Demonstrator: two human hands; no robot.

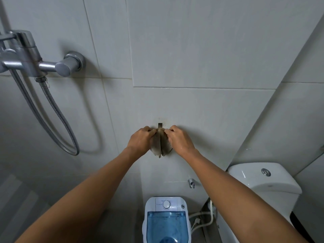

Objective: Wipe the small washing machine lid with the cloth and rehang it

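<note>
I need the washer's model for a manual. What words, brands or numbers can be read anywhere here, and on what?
None can be read.
Washing machine control panel: faint print left of the dial, too small and blurred to read.
Toilet tank, shower mixer, wall hook, cloth: no text visible.

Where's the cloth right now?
In the head view the cloth is at centre, against the tiled wall just under the small hook, pinched between the left hand and right hand, above the washing machine.
</note>
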